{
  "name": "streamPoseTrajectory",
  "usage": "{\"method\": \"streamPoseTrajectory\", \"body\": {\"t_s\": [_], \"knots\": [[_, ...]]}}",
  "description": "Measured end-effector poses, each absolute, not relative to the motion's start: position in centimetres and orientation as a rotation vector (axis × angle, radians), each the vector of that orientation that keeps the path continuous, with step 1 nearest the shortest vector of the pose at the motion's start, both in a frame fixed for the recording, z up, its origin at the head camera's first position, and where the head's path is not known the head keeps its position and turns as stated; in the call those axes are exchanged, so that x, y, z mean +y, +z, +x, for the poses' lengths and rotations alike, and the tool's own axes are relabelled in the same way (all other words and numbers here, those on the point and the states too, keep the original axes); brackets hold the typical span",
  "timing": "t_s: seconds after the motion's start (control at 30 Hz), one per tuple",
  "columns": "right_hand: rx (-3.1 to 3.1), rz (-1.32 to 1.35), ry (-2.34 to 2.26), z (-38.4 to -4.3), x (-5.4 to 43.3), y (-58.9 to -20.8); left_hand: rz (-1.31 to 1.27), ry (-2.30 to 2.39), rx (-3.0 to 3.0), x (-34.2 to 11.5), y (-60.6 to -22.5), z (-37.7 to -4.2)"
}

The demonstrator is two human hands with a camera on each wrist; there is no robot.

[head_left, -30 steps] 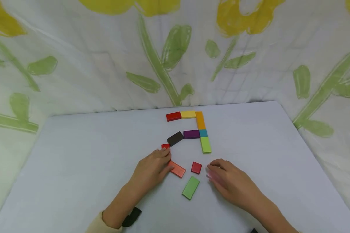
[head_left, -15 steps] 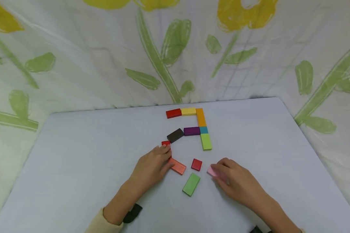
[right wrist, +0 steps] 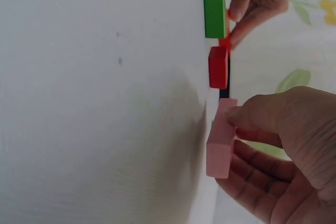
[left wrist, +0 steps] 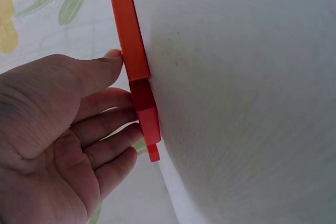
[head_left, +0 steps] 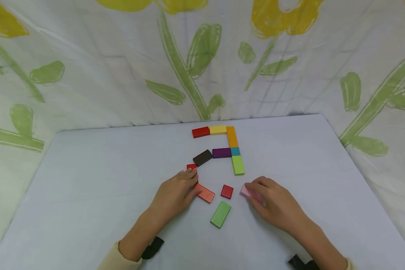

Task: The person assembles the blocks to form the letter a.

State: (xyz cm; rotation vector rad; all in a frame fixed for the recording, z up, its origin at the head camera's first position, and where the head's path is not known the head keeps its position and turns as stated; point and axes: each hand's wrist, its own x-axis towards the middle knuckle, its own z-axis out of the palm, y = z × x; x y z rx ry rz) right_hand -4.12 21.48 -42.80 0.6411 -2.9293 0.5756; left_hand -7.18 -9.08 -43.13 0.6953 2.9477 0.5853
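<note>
My right hand [head_left: 273, 200] pinches a pink block [right wrist: 223, 137] between thumb and fingers, just above or on the table; the exact gap cannot be told. To its left lie a small red block [head_left: 227, 191] and a light green block [head_left: 221, 214]. My left hand [head_left: 173, 193] rests against the row: its thumb touches an orange-red block [left wrist: 131, 38], and its loosely extended fingers touch a longer red block [left wrist: 145, 111]. A small red piece [head_left: 191, 166] shows past those fingertips. In the head view the left hand mostly hides the longer red block.
The row continues with a black block [head_left: 203, 158], a purple block [head_left: 221, 153], a blue block [head_left: 235, 151], a lime block [head_left: 237, 165], an orange block [head_left: 232, 136], a yellow block [head_left: 218, 130] and a red block [head_left: 200, 132]. A flowered cloth [head_left: 121, 75] hangs behind the white table [head_left: 87, 180].
My right hand has shifted slightly away from me with the pink block, which now shows more beyond the fingers. The left hand stays in place.
</note>
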Motion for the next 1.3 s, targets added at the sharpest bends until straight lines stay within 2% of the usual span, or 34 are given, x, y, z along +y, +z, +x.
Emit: {"method": "streamPoseTrajectory", "body": {"t_s": [0.63, 1.3], "knots": [[-2.978, 0.619, 0.591, -6.3, 22.5, -43.3, 0.688, 0.598, 2.933, -9.0, -43.0, -7.2], [-3.020, 0.606, 0.585, -6.3, 22.6, -43.1, 0.695, 0.570, 2.950, -8.9, -43.1, -7.3]]}}
